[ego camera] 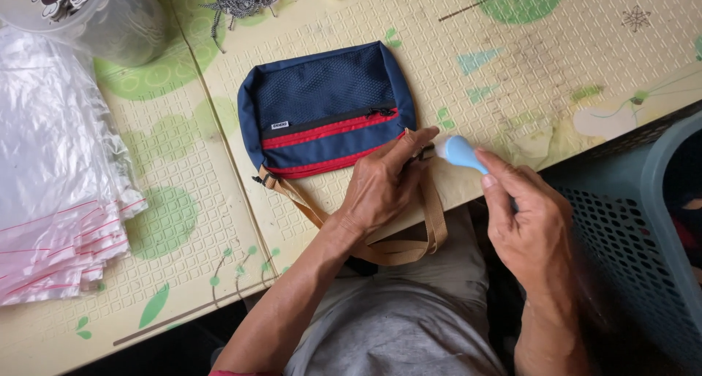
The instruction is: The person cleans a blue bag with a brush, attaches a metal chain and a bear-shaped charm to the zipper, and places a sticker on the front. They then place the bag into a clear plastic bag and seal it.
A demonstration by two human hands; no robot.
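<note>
Pinching pouch [325, 113] corner: left hand [380, 190]. Right hand [530, 226] grips blue tool [461, 153], tip apparently just right of that pinch.

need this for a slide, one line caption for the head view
Left hand pins the corner of a navy and red pouch while the right hand brings a small light-blue tool to it.

The left hand [384, 190] pinches the pouch [325, 109] at its near right corner, the strap [409, 244] loops below that grip, the small tool [461, 152] in the right hand [530, 226] sits just right of it, the plastic bags [58, 193] lie far left, and the basket [636, 222] stands far right.
</note>
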